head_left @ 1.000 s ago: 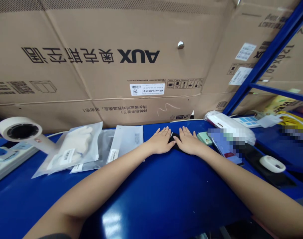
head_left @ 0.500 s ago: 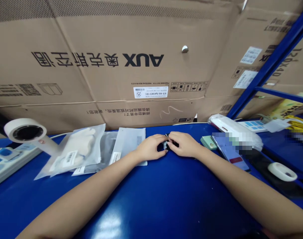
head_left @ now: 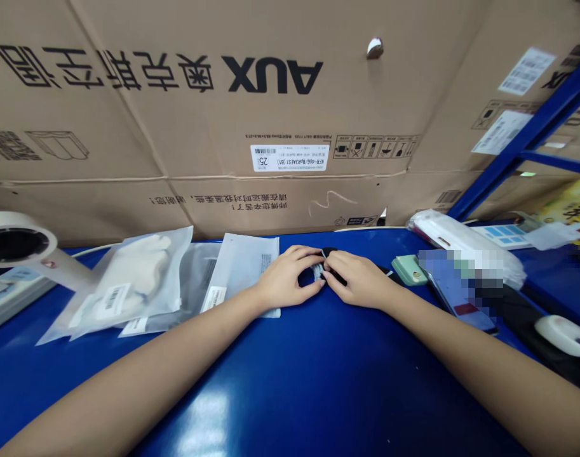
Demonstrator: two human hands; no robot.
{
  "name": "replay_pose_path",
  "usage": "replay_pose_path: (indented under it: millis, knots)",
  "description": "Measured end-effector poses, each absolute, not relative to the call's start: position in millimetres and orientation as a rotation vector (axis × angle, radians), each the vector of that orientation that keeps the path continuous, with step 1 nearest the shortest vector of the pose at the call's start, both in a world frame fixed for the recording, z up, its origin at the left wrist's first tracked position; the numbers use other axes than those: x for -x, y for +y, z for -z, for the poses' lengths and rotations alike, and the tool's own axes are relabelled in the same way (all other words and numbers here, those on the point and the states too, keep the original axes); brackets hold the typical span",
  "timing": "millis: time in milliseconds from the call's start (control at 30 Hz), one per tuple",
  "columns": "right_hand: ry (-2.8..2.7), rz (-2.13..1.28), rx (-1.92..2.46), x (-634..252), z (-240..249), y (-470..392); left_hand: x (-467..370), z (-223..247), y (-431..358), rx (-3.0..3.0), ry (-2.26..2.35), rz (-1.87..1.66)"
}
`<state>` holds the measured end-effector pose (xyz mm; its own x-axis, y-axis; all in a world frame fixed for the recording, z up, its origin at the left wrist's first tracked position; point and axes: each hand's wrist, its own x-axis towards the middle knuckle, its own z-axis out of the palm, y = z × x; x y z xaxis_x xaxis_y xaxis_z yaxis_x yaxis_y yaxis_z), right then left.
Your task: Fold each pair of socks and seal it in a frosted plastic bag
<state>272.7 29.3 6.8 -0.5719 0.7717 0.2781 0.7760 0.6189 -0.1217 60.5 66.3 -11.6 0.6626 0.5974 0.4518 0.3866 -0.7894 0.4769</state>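
At the far middle of the blue table (head_left: 290,381), both hands meet around a small pale, ribbed-looking piece (head_left: 318,271) with something black (head_left: 330,250) behind it. My left hand (head_left: 287,277) curves round from the left, its thumb and forefinger closed on the pale piece. From the right, my right hand (head_left: 359,279) pinches the same piece with bent fingers. The fingers cover much of it, so its exact kind cannot be made out. Just left of my left hand lies a frosted zip bag (head_left: 239,263).
Bags with a white item (head_left: 137,273) and a white handheld fan (head_left: 23,241) are at left. At right lie a green case (head_left: 408,270), a phone (head_left: 454,285), a wrapped white box (head_left: 465,244) and a white oval device (head_left: 563,334). A cardboard sheet (head_left: 199,146) stands behind.
The camera has moved nearer, so surrounding things spread outward in view. Both hands stay together on the small pale piece, with slight finger shifts; more of the black thing shows behind them.
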Motion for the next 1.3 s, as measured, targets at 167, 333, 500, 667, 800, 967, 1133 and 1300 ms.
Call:
replay_pose_path:
  millis: [167, 333, 500, 667, 800, 967, 1133, 1300]
  knots:
    - [-2.513, 0.105, 1.258, -273.7, -4.7, 29.0, -60.9, 13.3, 67.9, -2.505, 0.882, -0.824]
    - [-2.525, 0.251, 1.287, -271.5, -5.5, 27.0, -61.6, 13.4, 69.1, -2.515, 0.92, -0.767]
    - [-2.639, 0.237, 1.294, -266.3, -10.0, 23.0, -60.4, 12.6, 68.5, -2.496, 0.961, -0.732]
    - [-2.601, 0.193, 1.365, -263.4, -11.7, 21.0, -59.9, 15.2, 69.7, -2.424, 0.963, -0.76]
    - [-2.596, 0.284, 1.325, -263.7, -8.5, 23.3, -60.4, 18.3, 72.1, -2.342, 0.941, -0.793]
    - [-2.554, 0.233, 1.33, -264.9, -10.1, 22.8, -60.5, 18.7, 73.4, -2.316, 0.931, -0.805]
    - [-2.605, 0.039, 1.342, -265.8, -15.9, 20.5, -59.1, 17.2, 74.3, -2.321, 0.898, -0.774]
    - [-2.594, 0.023, 1.345, -266.1, -15.8, 21.0, -58.4, 18.9, 76.7, -2.325, 0.879, -0.764]
